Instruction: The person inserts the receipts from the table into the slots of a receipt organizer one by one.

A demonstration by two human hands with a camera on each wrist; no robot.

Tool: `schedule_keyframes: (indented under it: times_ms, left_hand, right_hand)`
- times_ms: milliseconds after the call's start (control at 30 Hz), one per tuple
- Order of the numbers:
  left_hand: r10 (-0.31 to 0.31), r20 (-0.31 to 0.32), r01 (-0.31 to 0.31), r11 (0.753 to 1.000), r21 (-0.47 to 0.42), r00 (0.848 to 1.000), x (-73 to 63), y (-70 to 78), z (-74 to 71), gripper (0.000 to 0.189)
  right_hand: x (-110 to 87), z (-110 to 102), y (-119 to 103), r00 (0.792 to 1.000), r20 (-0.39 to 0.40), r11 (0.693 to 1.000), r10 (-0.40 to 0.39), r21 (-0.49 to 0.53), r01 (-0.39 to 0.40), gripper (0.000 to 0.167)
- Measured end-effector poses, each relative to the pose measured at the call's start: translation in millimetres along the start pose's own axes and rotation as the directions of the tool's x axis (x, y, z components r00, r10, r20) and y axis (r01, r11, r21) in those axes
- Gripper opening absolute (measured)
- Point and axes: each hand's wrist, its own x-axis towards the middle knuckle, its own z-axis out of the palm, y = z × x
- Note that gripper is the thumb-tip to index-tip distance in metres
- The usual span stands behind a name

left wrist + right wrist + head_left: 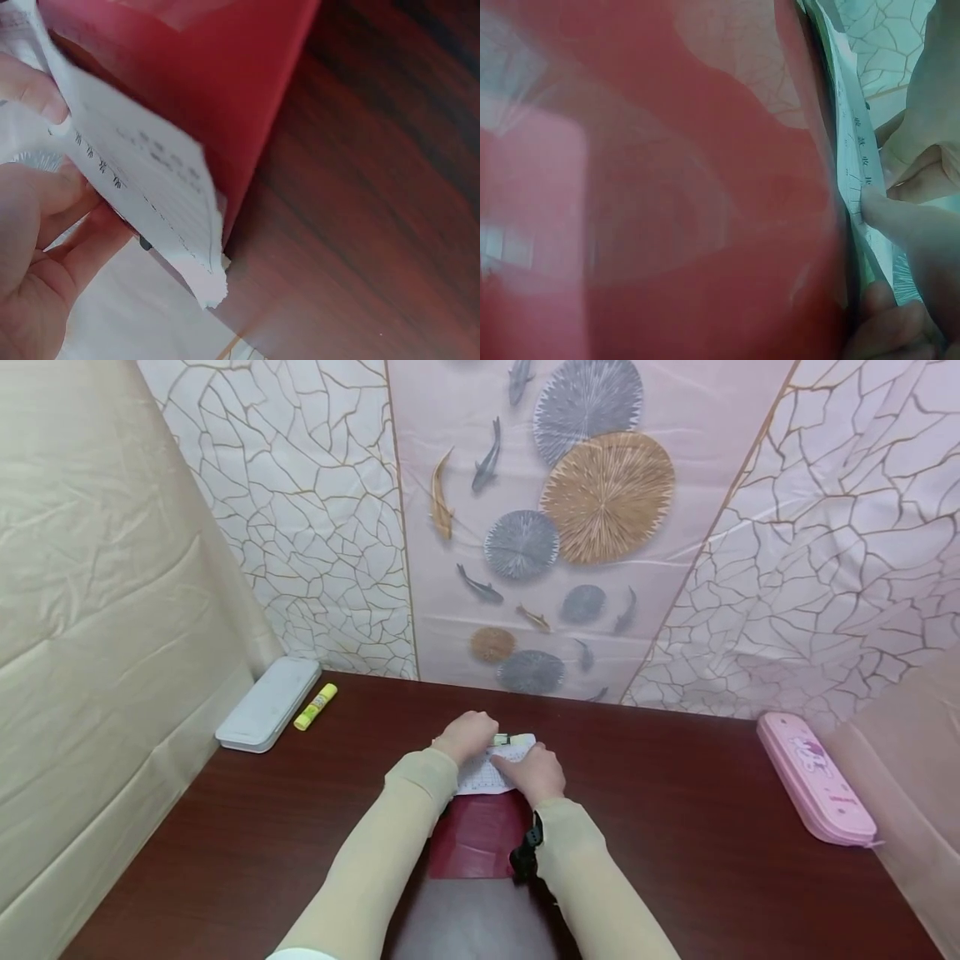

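A white printed sheet of paper (483, 774) with a grid lies along the far end of a glossy red cover (480, 835). My left hand (467, 735) is at the paper's far left side; in the left wrist view its fingers (90, 232) curl behind the raised paper (150, 165), whose end looks torn. My right hand (534, 772) pinches the paper's right side. In the right wrist view its thumb (889, 214) presses the printed face while fingers curl beneath. A pale yellow strip with a dark mark (504, 739) shows between the hands; its kind cannot be told.
A yellow glue stick (315, 707) lies beside a pale grey case (270, 703) at the table's back left. On the far right lies a pink pencil case (816, 777). Patterned cloth (517, 627) hangs behind the dark wooden table (675, 827).
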Motion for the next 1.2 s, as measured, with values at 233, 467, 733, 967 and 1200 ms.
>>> schedule_keyframes:
  times_ms: [233,467,733,967,1200]
  left_hand:
    - [0.015,0.005,-0.015,1.000,0.025,1.000,-1.5,0.9,-0.4,0.019]
    - [-0.003,0.024,0.003,1.000,0.003,1.000,-2.7,-1.6,0.7,0.020]
    - [0.043,-0.041,-0.041,0.998,0.045,0.998,-2.3,1.5,4.5,0.012]
    - [0.031,-0.053,-0.027,0.998,0.057,0.998,-5.6,4.8,6.6,0.015]
    - [-0.183,-0.020,0.172,0.950,-0.260,0.983,-8.5,7.9,8.2,0.021]
  right_hand:
    - [2.5,3.1,0.0,1.000,-0.003,1.000,0.007,-0.030,-0.007,0.100]
    - [3.2,4.5,-5.1,0.999,-0.015,0.998,0.030,-0.050,-0.031,0.093]
    - [6.5,2.4,-9.2,0.998,-0.023,0.990,0.055,-0.132,-0.057,0.086]
    - [2.5,2.4,-2.0,1.000,-0.016,0.995,0.005,-0.096,-0.006,0.081]
    - [-7.9,0.6,9.4,0.997,0.047,0.993,-0.064,0.106,0.058,0.057]
